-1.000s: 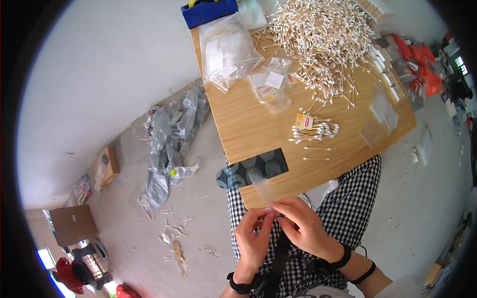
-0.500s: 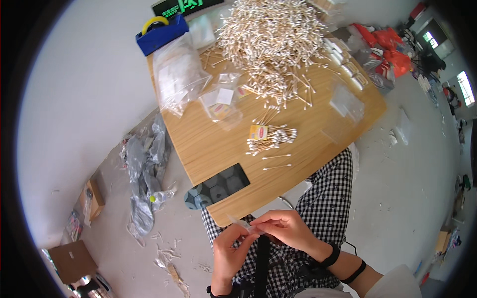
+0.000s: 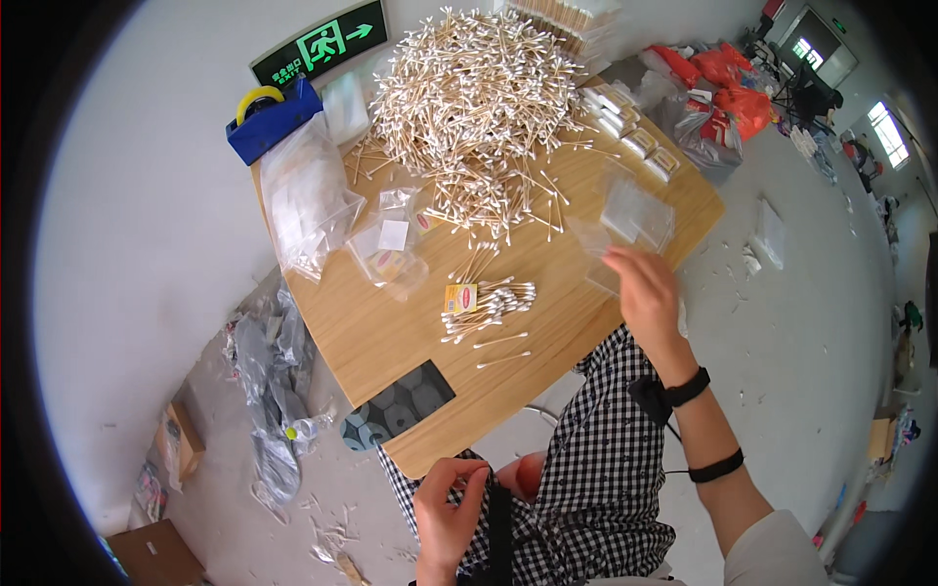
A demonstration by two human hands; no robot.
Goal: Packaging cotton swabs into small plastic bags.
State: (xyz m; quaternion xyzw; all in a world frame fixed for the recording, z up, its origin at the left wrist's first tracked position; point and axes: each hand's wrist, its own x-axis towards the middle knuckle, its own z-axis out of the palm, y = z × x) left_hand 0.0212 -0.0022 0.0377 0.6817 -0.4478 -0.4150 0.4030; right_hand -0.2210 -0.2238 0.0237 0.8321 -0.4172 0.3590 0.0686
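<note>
My right hand [image 3: 645, 298] is stretched over the right part of the table, its thumb and fingertips pinched at a thin clear plastic bag [image 3: 590, 237]. Just beyond the fingers lies a stack of clear plastic bags [image 3: 640, 213]. Low over my lap, by the table's near corner, my left hand [image 3: 447, 513] is closed with the fingertips together; whatever they hold is hidden. Between the hands, on the table, a small bunch of cotton swabs [image 3: 503, 303] lies with a yellow card [image 3: 460, 298] on it. Two loose cotton swabs [image 3: 502, 341] lie nearer to me.
A big heap of cotton swabs [image 3: 479, 117] covers the table's far part. At left are a blue tape dispenser [image 3: 274, 119] and a stuffed clear bag [image 3: 305, 195]. Packed swab bundles [image 3: 635, 137] line the right edge. A dark phone-like slab [image 3: 401, 405] lies near the front.
My right hand has left my left hand and reached forward and right to the bags. The left hand stays low, with the film gone from its fingertips. The view has shifted.
</note>
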